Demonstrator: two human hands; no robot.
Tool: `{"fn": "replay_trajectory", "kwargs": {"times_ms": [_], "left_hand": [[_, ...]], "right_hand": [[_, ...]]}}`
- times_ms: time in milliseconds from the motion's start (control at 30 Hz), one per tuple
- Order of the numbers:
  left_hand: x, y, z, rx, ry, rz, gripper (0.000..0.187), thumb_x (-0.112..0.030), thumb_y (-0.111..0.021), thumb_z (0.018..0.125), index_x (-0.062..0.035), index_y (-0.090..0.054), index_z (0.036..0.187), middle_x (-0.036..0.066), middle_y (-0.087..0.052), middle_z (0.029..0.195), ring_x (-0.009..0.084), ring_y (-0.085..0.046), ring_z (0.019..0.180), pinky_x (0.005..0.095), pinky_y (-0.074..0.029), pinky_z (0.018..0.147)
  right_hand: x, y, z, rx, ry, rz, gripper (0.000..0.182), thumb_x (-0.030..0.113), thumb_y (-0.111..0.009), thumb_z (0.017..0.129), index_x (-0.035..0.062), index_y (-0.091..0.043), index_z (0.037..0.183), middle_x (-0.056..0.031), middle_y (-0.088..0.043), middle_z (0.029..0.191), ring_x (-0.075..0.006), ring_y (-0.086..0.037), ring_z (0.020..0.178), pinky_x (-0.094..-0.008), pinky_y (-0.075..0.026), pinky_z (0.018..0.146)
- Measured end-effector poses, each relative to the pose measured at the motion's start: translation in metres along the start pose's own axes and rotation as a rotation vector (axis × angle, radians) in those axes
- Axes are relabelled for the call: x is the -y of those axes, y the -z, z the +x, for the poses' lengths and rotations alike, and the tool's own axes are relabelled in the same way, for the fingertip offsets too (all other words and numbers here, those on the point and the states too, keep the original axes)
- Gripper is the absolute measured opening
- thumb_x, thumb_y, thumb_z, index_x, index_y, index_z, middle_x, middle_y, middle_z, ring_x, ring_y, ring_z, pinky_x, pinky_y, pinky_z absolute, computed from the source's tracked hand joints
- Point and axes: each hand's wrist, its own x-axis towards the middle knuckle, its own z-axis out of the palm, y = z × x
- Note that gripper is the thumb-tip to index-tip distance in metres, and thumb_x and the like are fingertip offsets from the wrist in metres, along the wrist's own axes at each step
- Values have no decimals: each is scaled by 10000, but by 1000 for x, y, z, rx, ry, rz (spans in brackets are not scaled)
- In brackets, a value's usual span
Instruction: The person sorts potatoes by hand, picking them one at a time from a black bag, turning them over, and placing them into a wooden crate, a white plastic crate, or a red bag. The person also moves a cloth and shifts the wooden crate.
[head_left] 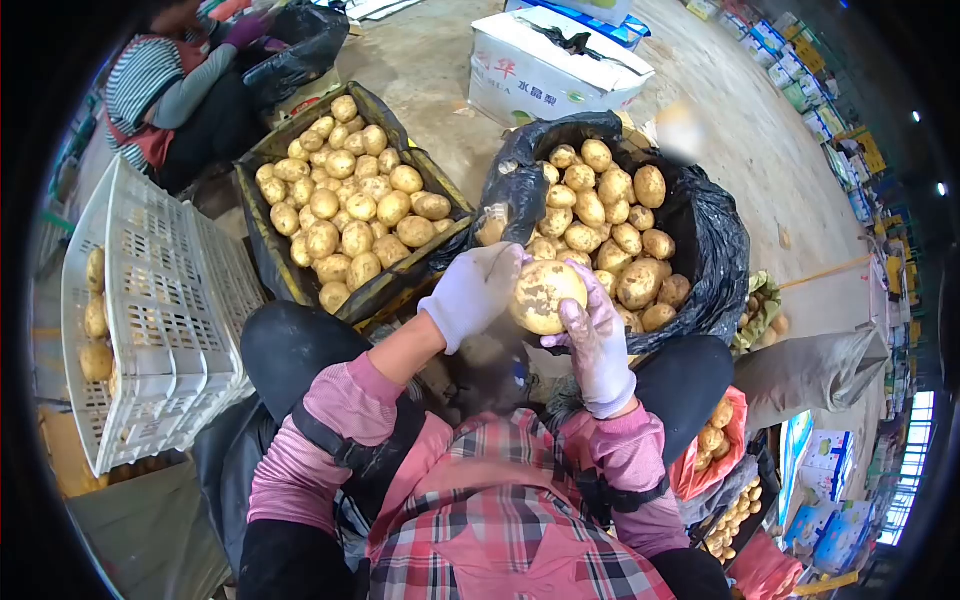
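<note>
Potato (549, 297), roundish, tan, soil-patched: my twelve o'clock | right pale-gloved grip (602, 350): holding it | left pale-gloved grip (468, 296): curled at its nine o'clock, contact unclear | best cradled lightly, sparing the skin.

Bright floor (420, 65), glaring window (910, 468) at right, fisheye bending — black corners, pale blur (681, 132)
</note>
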Motion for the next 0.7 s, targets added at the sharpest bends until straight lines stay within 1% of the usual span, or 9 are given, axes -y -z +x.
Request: {"fn": "replay_trajectory", "kwargs": {"times_ms": [67, 167, 267, 367, 400, 467, 533, 600, 700], "left_hand": [[-12, 1, -2, 11, 45, -215, 372, -316, -474, 1062, 12, -638, 1123, 36, -675, 963, 76, -614, 851, 256, -528, 792], [-45, 6, -11, 106, 345, -356, 441, -384, -432, 1067, -3, -647, 1118, 43, -682, 988, 93, -636, 882, 255, -535, 798], [-54, 17, -8, 378, 654, -228, 497, -441, -392, 1065, -26, -617, 1222, 55, -683, 1056, 110, -656, 896, 257, -547, 782], [-24, 4, -13, 334, 538, -570, 519, -448, -379, 1066, -35, -533, 1340, 63, -659, 1145, 121, -649, 947, 274, -544, 814], [-18, 2, -14, 344, 448, -599, 523, -437, -388, 1065, -35, -492, 1385, 65, -640, 1193, 127, -637, 1002, 284, -539, 850], [-11, 0, -16, 348, 183, -517, 536, -413, -408, 1065, -35, -429, 1446, 69, -599, 1278, 137, -604, 1112, 299, -527, 911], [-19, 0, -18, 333, 92, -525, 553, -385, -443, 1057, -34, -375, 1479, 77, -537, 1360, 150, -558, 1206, 312, -513, 959], [-35, 4, -23, 305, 260, -769, 601, -359, -491, 1043, -31, -310, 1513, 87, -455, 1449, 166, -506, 1283, 325, -496, 1005], [-63, 5, -24, 365, 237, -853, 691, -325, -579, 1001, -22, -253, 1530, 96, -366, 1513, 195, -459, 1334, 347, -465, 1056]], "right_hand": [[1, 0, -2, 9, 16, 23, 644, 276, -680, 945, 18, -390, 1459, -81, -571, 1272, -135, -625, 1028, -221, -565, 684], [2, 5, -5, 10, 29, 90, 671, 249, -711, 922, 18, -383, 1460, -87, -567, 1278, -148, -622, 1064, -235, -567, 746], [-3, 4, -4, 14, 112, 115, 725, 187, -777, 866, 19, -382, 1450, -100, -554, 1293, -174, -596, 1133, -298, -545, 905], [1, -4, 0, 69, 197, -29, 714, 129, -777, 856, 19, -385, 1443, -108, -529, 1330, -191, -564, 1188, -323, -495, 996], [7, -12, -5, 76, 109, 105, 659, 72, -751, 859, 14, -413, 1423, -114, -504, 1365, -210, -528, 1238, -336, -422, 1073], [-10, -9, 1, -7, 235, -195, 602, 77, -733, 877, 9, -445, 1400, -120, -503, 1370, -225, -508, 1267, -348, -375, 1108], [-4, -9, 3, -49, 423, -545, 489, 124, -687, 928, 2, -497, 1362, -130, -480, 1402, -247, -473, 1307, -358, -321, 1141], [-3, -3, 5, -54, 413, -402, 463, 140, -657, 949, -6, -502, 1360, -139, -468, 1418, -250, -472, 1307, -360, -319, 1142], [-1, 5, 6, -53, 302, -137, 536, 118, -614, 962, -18, -405, 1436, -144, -467, 1415, -236, -492, 1277, -364, -336, 1133]]}}
